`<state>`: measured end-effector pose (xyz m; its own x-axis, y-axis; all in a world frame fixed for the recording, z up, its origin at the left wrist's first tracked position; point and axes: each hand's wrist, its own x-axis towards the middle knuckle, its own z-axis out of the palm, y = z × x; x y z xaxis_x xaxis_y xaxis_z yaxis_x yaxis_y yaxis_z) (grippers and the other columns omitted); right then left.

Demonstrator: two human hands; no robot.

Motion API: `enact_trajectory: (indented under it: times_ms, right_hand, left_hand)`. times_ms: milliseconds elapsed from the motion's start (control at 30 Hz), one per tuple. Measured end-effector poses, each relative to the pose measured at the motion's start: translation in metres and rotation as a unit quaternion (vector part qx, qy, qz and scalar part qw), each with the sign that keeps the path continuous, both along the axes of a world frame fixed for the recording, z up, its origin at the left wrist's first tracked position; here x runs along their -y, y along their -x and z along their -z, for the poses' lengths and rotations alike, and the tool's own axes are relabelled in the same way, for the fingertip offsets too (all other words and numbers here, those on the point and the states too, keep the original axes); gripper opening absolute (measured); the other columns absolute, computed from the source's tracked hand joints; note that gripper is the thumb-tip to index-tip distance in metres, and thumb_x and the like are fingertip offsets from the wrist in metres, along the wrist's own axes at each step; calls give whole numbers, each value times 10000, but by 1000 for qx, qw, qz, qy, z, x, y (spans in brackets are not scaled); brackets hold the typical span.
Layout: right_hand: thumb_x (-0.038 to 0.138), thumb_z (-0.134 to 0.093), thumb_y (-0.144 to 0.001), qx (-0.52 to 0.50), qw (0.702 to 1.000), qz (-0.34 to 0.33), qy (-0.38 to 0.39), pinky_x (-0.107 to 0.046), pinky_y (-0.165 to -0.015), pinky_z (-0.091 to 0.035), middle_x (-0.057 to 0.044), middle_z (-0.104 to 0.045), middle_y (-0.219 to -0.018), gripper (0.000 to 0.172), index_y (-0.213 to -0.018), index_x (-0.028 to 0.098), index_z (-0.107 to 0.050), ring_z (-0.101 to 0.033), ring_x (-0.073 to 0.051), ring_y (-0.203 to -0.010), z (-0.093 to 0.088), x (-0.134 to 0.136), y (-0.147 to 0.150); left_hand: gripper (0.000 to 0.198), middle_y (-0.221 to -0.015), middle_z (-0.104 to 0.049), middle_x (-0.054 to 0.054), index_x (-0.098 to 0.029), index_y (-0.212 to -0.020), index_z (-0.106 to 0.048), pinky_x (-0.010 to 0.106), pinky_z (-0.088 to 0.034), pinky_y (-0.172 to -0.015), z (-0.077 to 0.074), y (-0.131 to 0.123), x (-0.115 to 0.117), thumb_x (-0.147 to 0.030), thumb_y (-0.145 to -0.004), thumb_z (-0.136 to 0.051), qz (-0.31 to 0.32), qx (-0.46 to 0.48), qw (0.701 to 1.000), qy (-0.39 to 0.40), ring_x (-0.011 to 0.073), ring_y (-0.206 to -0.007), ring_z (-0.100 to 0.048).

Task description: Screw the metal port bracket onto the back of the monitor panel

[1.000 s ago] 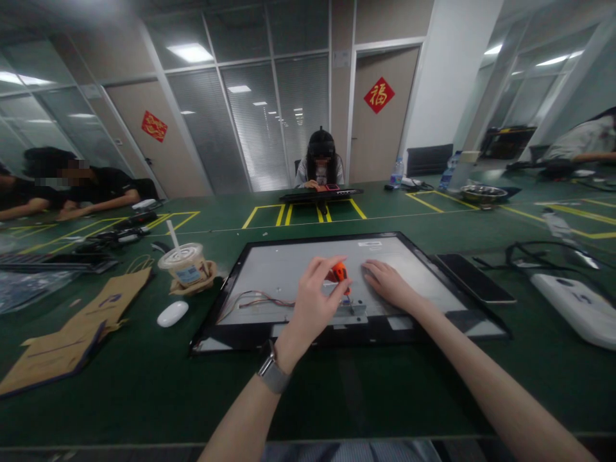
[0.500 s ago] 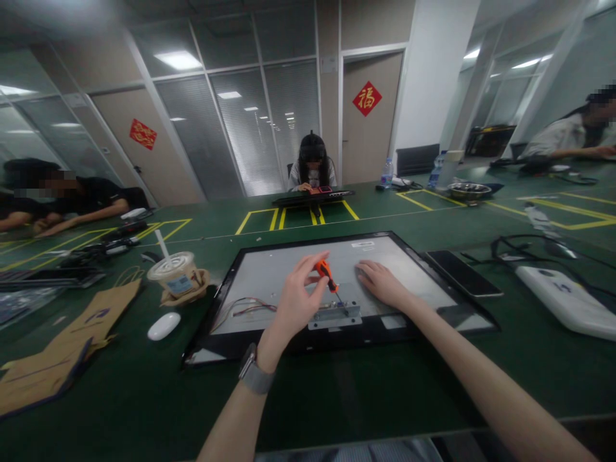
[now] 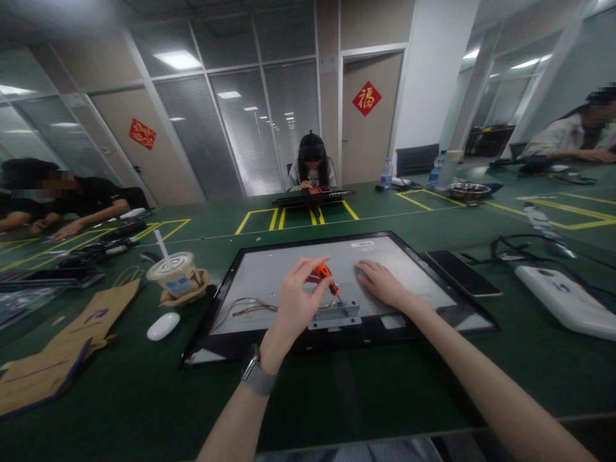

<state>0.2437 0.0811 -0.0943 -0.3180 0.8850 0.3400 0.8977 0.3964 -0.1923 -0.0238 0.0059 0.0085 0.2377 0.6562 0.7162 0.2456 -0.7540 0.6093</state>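
My left hand (image 3: pixel 301 292), with a watch on its wrist, grips the orange and black handle of a screwdriver (image 3: pixel 328 278) between thumb and fingers. The screwdriver leans, its tip down at a metal bracket (image 3: pixel 334 314) near the front edge of a display panel (image 3: pixel 279 263). Whether the tip sits on a screw is too small to tell. My right hand (image 3: pixel 381 282) lies flat on the panel's grey back, right of the bracket, fingers stretched out and holding nothing. Thin coloured wires (image 3: pixel 248 307) run along the panel to the left of the bracket.
Left of the panel stand an iced drink cup (image 3: pixel 176 274) in a carton holder, a white mouse (image 3: pixel 163 326) and a paper bag (image 3: pixel 91 330). On the right lie a black phone (image 3: pixel 462 273), a white power bank-like block (image 3: pixel 568 301) and cables. Other people sit around the table.
The left hand has turned slightly around the screwdriver, and the handle's tilt has shifted a little. My right hand stays put on the panel.
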Motion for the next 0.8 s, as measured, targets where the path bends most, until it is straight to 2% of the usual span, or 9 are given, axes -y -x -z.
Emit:
enact_trajectory:
  times_ms: [100,233,333,467,533,667,733,800]
  right_hand:
    - [242,-440,-992,10,1000,5,0,-466,-1109,-432,-179,-606,-1412,398,-1339,148,-611,-568,-302,-1298,0,0,0]
    - [257,-430,-1003,16,1000,4,0,-452,-1116,-429,-166,-611,-1411,399,-1340,151,-614,-568,-298,-1300,0,-1,0]
    - [265,-432,-1002,8,1000,-2,-2,-469,-1108,-437,-165,-618,-1404,396,-1338,169,-618,-575,-299,-1292,1,-1,-1]
    - [259,-434,-996,5,1000,1,-5,-483,-1108,-435,-163,-620,-1403,394,-1336,185,-620,-576,-299,-1292,1,-1,-1]
    - [261,-432,-996,11,1000,8,-4,-477,-1115,-430,-178,-610,-1413,401,-1338,159,-617,-570,-304,-1301,2,-1,0]
    - [260,-424,-999,12,1000,5,-4,-467,-1118,-428,-180,-601,-1423,405,-1341,151,-611,-563,-299,-1309,2,-1,-1]
    - [257,-430,-997,6,1000,2,-5,-468,-1113,-432,-165,-609,-1417,395,-1338,179,-614,-568,-291,-1305,2,-1,-1]
    - [257,-438,-995,2,1000,3,-6,-475,-1106,-437,-158,-614,-1410,388,-1335,200,-616,-574,-291,-1297,3,-1,-2]
  left_hand:
    - [321,-979,-637,34,-206,-1221,-680,292,-634,-815,-1,-1,1,-190,-900,-674,-7,-10,1000,-24,139,-864,-670]
    - [395,-1214,-638,102,-195,-1316,-619,283,-630,-848,-1,1,0,-133,-932,-555,42,-3,999,22,172,-1044,-684]
    - [366,-1072,-657,66,-201,-1272,-650,250,-637,-757,1,1,-2,-144,-913,-603,19,19,999,37,148,-915,-697]
    - [250,-909,-604,15,-202,-1136,-710,255,-631,-747,1,-2,-1,-204,-887,-695,-26,23,999,-4,121,-791,-659]
    - [263,-956,-607,31,-196,-1162,-697,258,-631,-769,-1,-3,1,-213,-900,-675,-11,17,1000,-6,129,-835,-660]
    - [385,-1193,-621,96,-199,-1306,-617,252,-634,-794,-2,-2,2,-143,-929,-557,58,9,997,57,157,-995,-679]
    - [410,-1145,-647,83,-207,-1323,-606,241,-636,-766,0,-2,1,-133,-922,-565,56,15,996,73,142,-934,-689]
    - [375,-1061,-645,59,-213,-1278,-639,219,-631,-697,3,-3,0,-150,-910,-605,26,29,997,71,121,-837,-680]
